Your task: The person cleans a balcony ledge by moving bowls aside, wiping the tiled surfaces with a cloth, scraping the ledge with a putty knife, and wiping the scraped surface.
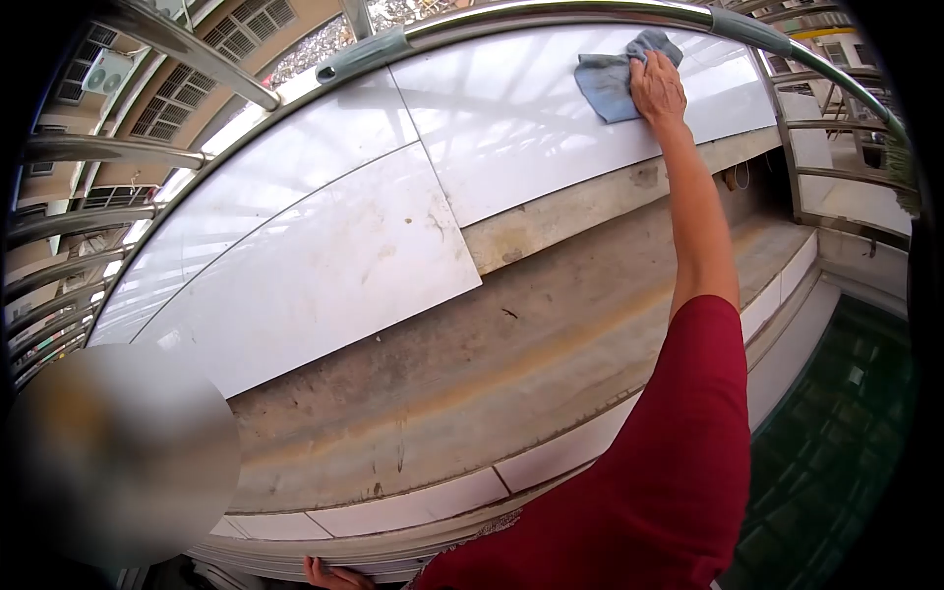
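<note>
Right hand (659, 93): palm down, fingers close together and curved over the bunched end of a cloth (606, 87), pressing it against a panel (531, 128) near its outer edge. The cloth is soft, blue-grey and creased, its free part spread flat to the left of the hand. The panel is smooth, white and glossy, with streaked reflections; thin dark seams divide it from the neighbouring white pieces, the lowest of which bears brownish smudges. Left hand (337, 577): partly visible at the lower border, fingers at the pale sill (413, 548); whether it grips or merely rests cannot be told. Between panel and sill lies a ledge (462, 364) of rough, stained concrete with an ochre band along its length, bordered by pale rectangular tiles (403, 501). A curved, polished metal rail (560, 15) with dull grey sleeve joints skirts the outer edge, and tubular bars (108, 149) project at left. A plain, dark red fabric sleeve (678, 413) covers the upper part of the right arm; the forearm is bare
</note>
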A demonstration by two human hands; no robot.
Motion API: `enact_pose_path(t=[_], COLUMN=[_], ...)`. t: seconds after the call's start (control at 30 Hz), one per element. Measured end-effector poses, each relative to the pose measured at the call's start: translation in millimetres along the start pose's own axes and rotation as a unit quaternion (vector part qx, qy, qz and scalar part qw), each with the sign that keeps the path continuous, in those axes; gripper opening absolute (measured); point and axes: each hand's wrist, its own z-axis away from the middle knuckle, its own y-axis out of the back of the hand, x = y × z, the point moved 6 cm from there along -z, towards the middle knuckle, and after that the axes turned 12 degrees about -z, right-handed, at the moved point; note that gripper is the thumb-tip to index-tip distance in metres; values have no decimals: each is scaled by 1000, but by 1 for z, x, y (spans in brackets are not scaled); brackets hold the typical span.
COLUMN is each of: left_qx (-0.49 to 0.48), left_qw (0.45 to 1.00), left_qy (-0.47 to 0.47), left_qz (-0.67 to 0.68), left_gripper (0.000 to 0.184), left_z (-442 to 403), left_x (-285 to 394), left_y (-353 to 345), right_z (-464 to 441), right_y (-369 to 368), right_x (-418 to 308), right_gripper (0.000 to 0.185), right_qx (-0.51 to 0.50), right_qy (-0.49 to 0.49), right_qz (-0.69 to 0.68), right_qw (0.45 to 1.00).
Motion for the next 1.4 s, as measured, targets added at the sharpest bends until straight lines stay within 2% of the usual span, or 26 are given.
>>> enact_pose_path(t=[0.1, 0.2, 0.23, 0.33, 0.53, 0.57, 0.67, 0.77, 0.83, 0.87, 0.9, 0.93, 0.97, 1.0, 1.03, 1.07, 1.1, 1.13, 1.2, 1.23, 1.37, 1.4], left_qx=[-28, -48, -55, -71, -93, -93, -89, -88, -91, -95, -97, -140, -217, -252, -142, -27, -40, -20, 20, 28, 35, 40], left_qw=[999, 998, 998, 997, 995, 995, 996, 996, 996, 995, 995, 990, 972, 958, 989, 991, 992, 997, 999, 999, 998, 997], left_qy=[-9, -5, -3, 4, -1, -1, -2, 0, -2, -2, -4, 28, 86, 126, 5, -117, -113, -79, -6, -5, 13, 26], left_qz=[-18, -30, -34, -40, -35, -34, -28, -20, -13, -10, -8, -16, -25, -42, -51, -57, -43, -14, 43, 44, 45, 58], left_gripper=[30, 30, 30, 29, 28, 28, 27, 27, 27, 26, 26, 26, 26, 26, 27, 28, 36, 33, 29, 29, 28, 28], left_z=[-6, -9, -9, -10, -13, -13, -11, -7, -4, -2, 4, 15, 36, 51, 21, -3, -1, 4, 14, 13, 11, 9], left_x=[6, 6, 5, 2, -1, -1, -6, -11, -15, -18, -22, -42, -72, -90, -46, 1, -5, -9, -10, -9, -6, -3], left_y=[-3, -2, -2, -3, -11, -12, -10, -12, -13, -14, -15, -26, -47, -59, -28, 1, -3, -4, -6, -5, 0, 3], right_z=[-27, -30, -31, -21, -9, -5, 13, 30, 54, 66, 83, 98, 112, 123, 133, 138, 140, 142, 136, 132, 130, 136], right_y=[-28, -3, -5, 2, 0, 1, 27, 23, 28, 13, 9, 10, 6, 2, 0, -3, -3, -2, 8, 10, 24, 30], right_x=[55, 56, 72, 97, 109, 103, 51, 27, -20, -28, -51, -83, -110, -139, -161, -172, -183, -194, -172, -158, -79, -69], right_gripper=[49, 65, 77, 85, 83, 75, 68, 64, 72, 75, 77, 76, 76, 74, 72, 70, 67, 65, 59, 59, 66, 55], right_qx=[27, -64, -77, -31, -10, 6, -99, -118, -159, -125, -78, -72, -68, -65, -62, -62, -59, -56, -59, -57, -19, 59], right_qy=[92, -132, -194, -297, -359, -356, -353, -379, -323, -310, -273, -242, -187, -121, -53, 27, 109, 191, 188, 176, -43, -31], right_qz=[8, 52, 32, 24, 38, 68, 75, 93, 52, 118, 94, 35, 29, 26, 22, -27, -76, -124, -81, -52, 44, 95], right_qw=[995, 988, 977, 954, 932, 932, 928, 913, 931, 935, 954, 967, 979, 990, 996, 997, 989, 972, 977, 981, 998, 993])
